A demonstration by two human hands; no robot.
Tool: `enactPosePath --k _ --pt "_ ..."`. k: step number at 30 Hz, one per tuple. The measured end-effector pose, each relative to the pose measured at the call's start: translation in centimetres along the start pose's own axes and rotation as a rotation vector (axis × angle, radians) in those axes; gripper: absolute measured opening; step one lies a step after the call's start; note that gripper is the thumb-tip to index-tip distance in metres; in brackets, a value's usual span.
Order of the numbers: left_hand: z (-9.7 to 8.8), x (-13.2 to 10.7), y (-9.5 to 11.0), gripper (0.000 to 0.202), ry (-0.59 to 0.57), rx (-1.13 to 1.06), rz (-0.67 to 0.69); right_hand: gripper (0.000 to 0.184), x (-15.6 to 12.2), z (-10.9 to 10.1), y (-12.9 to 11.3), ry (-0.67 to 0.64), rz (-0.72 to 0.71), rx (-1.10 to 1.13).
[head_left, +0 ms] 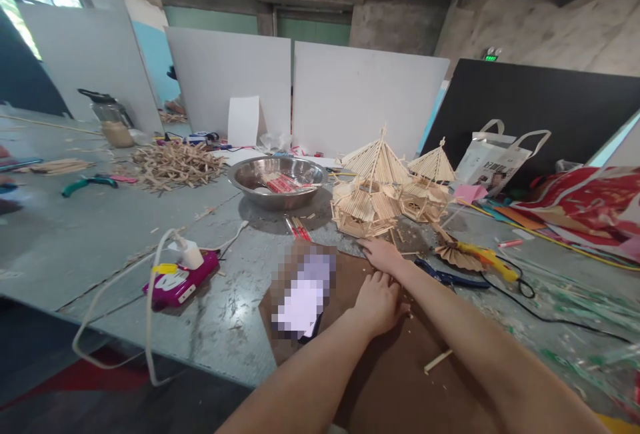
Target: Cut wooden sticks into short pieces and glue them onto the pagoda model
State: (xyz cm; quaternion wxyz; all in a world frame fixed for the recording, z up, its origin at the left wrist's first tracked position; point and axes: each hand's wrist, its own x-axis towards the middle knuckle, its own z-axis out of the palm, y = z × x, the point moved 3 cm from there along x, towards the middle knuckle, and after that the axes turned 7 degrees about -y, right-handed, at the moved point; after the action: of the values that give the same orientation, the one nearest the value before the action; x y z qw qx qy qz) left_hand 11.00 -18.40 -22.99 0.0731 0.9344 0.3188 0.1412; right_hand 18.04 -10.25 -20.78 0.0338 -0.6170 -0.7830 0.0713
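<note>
My left hand rests low over a brown board, its fingers curled under, so anything in them is hidden. Just beyond it, my right hand lies at the board's far edge, fingers stretched out to the left. Right in front of that hand stands a pavilion model of thin wooden sticks with a pointed roof. A smaller stick pavilion is behind it to the right. On the board's left part lies a phone with a blurred screen. One loose stick lies right of my left hand.
A steel bowl holds red-wrapped stick packs. Left are a purple power strip, a pile of wood pieces and green pliers. Right are blue-handled pliers, a yellow glue gun with a cord and plastic wrappers.
</note>
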Motion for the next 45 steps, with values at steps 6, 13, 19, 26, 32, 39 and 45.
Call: enactPosePath --k 6,13,19,26,32,39,45 --pt "-0.1 -0.1 0.0 0.038 0.006 0.016 0.021 0.036 1.7 0.3 -1.1 -0.053 -0.147 -0.079" --pt "-0.3 -0.1 0.0 0.035 -0.011 0.018 0.0 0.04 3.7 0.6 0.5 -0.046 -0.154 -0.072" --pt "-0.2 0.0 0.0 0.034 -0.017 0.023 -0.001 0.04 5.0 0.9 1.9 -0.033 -0.174 -0.044" --pt "-0.5 0.1 0.3 0.035 -0.069 0.047 0.008 0.037 6.5 0.9 4.0 -0.033 -0.147 -0.036" --pt "-1.0 -0.1 0.7 0.037 -0.092 0.094 0.029 0.037 7.7 0.5 4.8 -0.023 -0.095 -0.046" --pt "-0.9 -0.1 0.6 0.037 -0.084 0.08 0.011 0.033 6.9 0.8 4.8 0.056 0.147 -0.058" --pt "-0.8 -0.2 0.6 0.038 -0.098 0.074 0.011 0.037 6.5 0.5 7.2 0.12 0.488 -0.026"
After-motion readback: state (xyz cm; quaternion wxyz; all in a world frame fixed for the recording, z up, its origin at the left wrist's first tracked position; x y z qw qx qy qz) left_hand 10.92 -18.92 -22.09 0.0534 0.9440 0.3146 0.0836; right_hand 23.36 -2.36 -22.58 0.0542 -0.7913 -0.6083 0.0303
